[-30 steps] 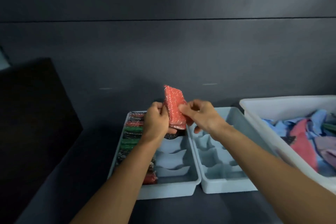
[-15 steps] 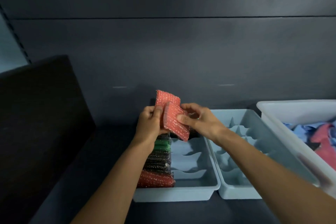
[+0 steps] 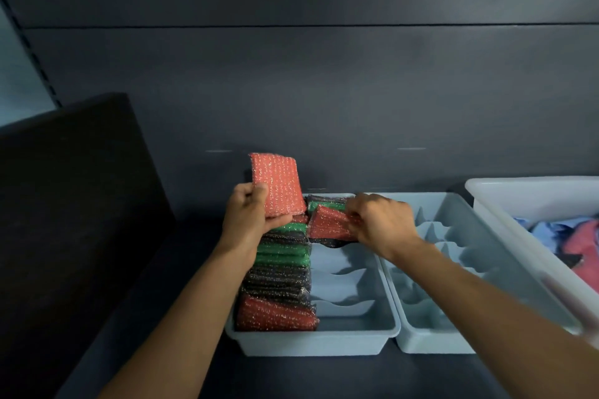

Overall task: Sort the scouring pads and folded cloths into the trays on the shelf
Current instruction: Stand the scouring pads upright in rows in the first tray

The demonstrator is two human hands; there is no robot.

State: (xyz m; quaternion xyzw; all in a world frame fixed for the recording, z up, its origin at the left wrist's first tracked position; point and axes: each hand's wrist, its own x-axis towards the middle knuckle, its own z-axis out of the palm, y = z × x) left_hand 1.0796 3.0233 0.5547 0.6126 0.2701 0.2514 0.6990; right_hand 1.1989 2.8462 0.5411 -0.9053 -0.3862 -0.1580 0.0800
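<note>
Dark shelf [image 3: 324,377], tray [image 3: 311,345] of scouring pads [image 3: 278,285]

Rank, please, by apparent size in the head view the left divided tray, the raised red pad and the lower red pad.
1. Left divided tray.
2. Raised red pad.
3. Lower red pad; fingers partly cover it, so pads may match.

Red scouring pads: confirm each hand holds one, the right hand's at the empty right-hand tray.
Wrong tray. The head view shows the right hand holding its red pad in the left tray, beside the stacked pads. The left hand holds the other red pad.
</note>
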